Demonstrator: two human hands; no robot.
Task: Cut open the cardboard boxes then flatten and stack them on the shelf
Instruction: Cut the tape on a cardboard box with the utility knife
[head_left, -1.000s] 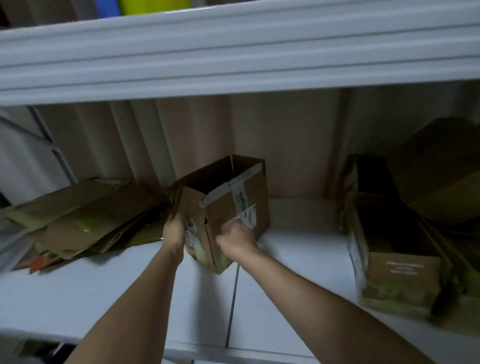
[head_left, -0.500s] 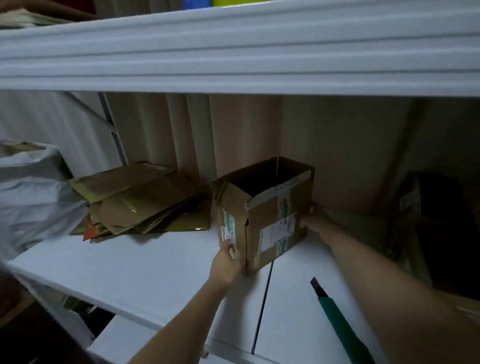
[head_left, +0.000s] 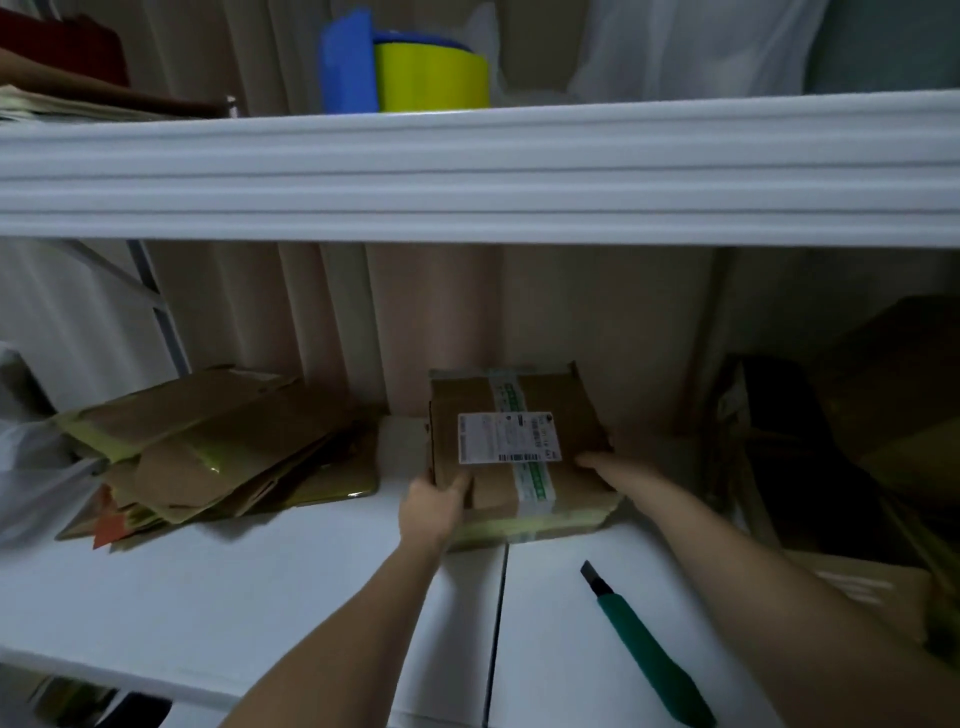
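Observation:
A brown cardboard box with a white label and green-printed tape lies flattened, slanting on the white shelf against the back wall. My left hand grips its near left corner, thumb on top. My right hand lies on its right side with the fingers spread flat. A green utility knife with its blade out lies on the shelf in front of the box, beside my right forearm. A pile of flattened cardboard sits to the left.
Dark, unflattened boxes stand at the right end of the shelf. The upper shelf rail crosses overhead, with a blue and yellow tape roll on it. A white bag bulges at the far left.
The box stood upright and open; now it lies collapsed flat under both hands. My right hand moved from behind the box to its top right side.

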